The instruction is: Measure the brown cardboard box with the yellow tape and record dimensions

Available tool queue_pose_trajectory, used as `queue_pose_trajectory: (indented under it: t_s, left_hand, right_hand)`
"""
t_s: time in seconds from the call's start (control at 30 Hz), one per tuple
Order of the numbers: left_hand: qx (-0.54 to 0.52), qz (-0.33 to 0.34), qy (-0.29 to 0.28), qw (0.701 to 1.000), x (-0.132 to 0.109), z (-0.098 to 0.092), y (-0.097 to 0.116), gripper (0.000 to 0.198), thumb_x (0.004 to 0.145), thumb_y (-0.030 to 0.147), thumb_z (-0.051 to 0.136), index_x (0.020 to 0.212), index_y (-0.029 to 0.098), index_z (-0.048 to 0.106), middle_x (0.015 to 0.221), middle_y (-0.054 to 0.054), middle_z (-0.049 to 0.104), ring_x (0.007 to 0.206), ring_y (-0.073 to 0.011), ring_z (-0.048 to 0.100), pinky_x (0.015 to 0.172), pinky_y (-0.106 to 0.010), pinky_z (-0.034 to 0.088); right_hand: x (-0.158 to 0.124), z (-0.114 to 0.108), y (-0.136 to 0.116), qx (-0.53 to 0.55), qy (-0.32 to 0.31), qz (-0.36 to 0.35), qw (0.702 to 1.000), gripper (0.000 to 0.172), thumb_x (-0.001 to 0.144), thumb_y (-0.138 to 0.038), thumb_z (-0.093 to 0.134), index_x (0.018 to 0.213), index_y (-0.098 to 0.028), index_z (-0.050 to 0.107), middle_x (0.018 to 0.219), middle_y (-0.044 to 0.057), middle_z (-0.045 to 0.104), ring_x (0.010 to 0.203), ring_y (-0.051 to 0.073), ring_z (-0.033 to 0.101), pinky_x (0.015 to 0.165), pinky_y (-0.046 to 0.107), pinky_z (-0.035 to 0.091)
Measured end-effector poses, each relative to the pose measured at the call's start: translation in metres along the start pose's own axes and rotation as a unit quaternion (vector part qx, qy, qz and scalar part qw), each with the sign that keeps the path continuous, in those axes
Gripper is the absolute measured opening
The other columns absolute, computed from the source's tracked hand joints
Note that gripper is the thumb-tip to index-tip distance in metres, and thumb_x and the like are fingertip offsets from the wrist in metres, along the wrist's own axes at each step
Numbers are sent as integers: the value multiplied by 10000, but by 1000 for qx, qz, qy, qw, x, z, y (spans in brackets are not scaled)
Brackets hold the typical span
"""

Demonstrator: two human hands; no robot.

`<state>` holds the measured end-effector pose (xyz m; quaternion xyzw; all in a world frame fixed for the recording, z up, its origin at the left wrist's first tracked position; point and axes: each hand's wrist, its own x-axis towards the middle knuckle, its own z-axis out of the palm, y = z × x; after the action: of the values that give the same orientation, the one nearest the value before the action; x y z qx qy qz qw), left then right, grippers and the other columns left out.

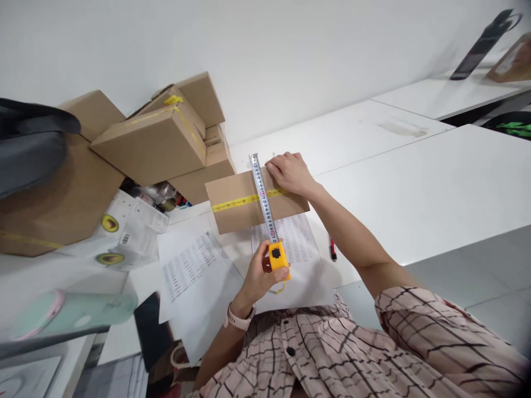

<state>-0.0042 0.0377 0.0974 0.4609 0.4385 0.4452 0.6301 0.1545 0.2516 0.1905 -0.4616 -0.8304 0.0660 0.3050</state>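
A flat cardboard box (236,213) with a yellow tape strip lies on the white table (415,193), partly over printed sheets (298,243). My left hand (259,276) grips a yellow tape measure case (277,257) at the box's near edge. Its metal blade (262,196) runs across the box top to the far edge. My right hand (290,174) rests on the far right part of the box with fingers curled, pressing the blade's end down.
A heap of cardboard boxes (153,138) stands at the back left against the wall. White mailers with avocado stickers (124,232) and loose printed paper (191,271) lie to the left. A red pen (333,250) lies right of the sheets. More white tables (448,94) stretch to the right.
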Motion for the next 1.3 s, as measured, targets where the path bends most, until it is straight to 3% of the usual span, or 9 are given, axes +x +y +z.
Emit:
queue_pose_trajectory:
  t_s: [0.13,0.27,0.43,0.63,1.13,1.3]
  left_hand:
    - [-26,-2,-10,1000,7,-1,-12,635,699,447,917,1192,228,583,1282,-72,622,900,-173,694,875,-382,621]
    - [-22,-5,-15,1000,6,0,-18,668,692,479,914,1212,222,583,1155,-46,624,899,-173,671,889,-399,627]
    - [-15,-10,-19,1000,6,5,-27,663,709,464,901,1234,227,572,1119,-37,620,908,-181,672,894,-397,619]
    - [6,-41,10,999,13,7,-31,678,679,420,912,1219,240,543,999,-16,655,899,-203,689,819,-360,616]
    - [-7,-32,-5,999,18,5,-40,689,690,392,915,1251,251,541,1204,-61,647,960,-202,675,861,-382,623]
    - [-15,-42,1,999,16,5,-34,729,657,406,933,1254,243,548,1263,-93,649,984,-224,696,868,-400,625]
  right_hand:
    - [4,4,-8,-17,14,35,999,638,1076,-519,163,904,-211,695,1025,139,748,1039,323,576,979,495,343]
    - [10,11,-11,-12,38,64,997,711,1071,-566,127,877,-202,706,993,152,740,1044,329,575,984,512,347]
    - [16,16,-10,-1,65,76,995,696,1026,-677,257,856,-205,739,943,150,743,1014,337,574,974,529,362]
    - [21,20,-7,2,58,89,994,632,1016,-663,336,891,-206,753,915,147,734,1026,346,569,979,541,354]
    - [24,23,-4,1,50,100,994,587,1026,-627,366,964,-191,754,960,144,714,1077,360,559,1003,552,333]
    - [24,29,3,5,58,75,996,617,1033,-656,326,1024,-197,738,946,140,688,1125,379,545,1018,574,330]
